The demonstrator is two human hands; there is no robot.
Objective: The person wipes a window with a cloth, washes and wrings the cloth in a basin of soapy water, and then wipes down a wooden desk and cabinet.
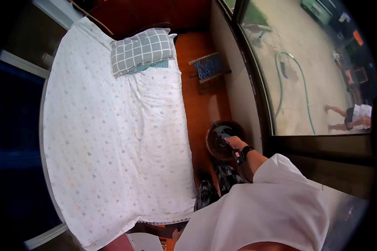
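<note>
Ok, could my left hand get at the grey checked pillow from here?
Probably not without moving closer: your left hand is down by the bed's near end, while the pillow lies at the far end, with most of the bed between.

Singles: six indoors, two outside.
Indoors: one white-covered bed (pixel 109 129), 9 o'clock; one grey checked pillow (pixel 144 49), 11; one teal checked cloth (pixel 153 65) under it; one blue-topped stool (pixel 208 68), 1; one round tub (pixel 215 149), 4; one dark wrist strap (pixel 248 149), also 4. Outside: one green hose (pixel 285 53), 2; one other person (pixel 359 116), 3.
</note>
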